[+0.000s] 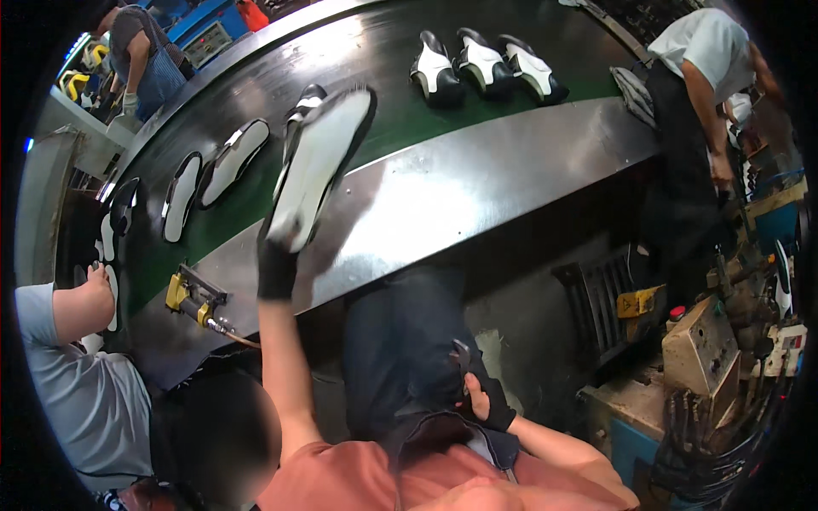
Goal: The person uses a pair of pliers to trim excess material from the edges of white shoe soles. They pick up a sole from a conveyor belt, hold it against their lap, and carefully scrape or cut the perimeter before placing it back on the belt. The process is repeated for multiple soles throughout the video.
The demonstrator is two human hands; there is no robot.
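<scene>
Green belt (400,119) carries finished shoes (486,66) while our left hand (277,260) grips a white-soled shoe (319,162) above the surface (477,183), not yet down, and our right hand (487,399) pinches a small tool (461,356).

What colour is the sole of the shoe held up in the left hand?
White, with a dark rim: the shoe in the gloved left hand shows its sole clearly in the head view.
</scene>
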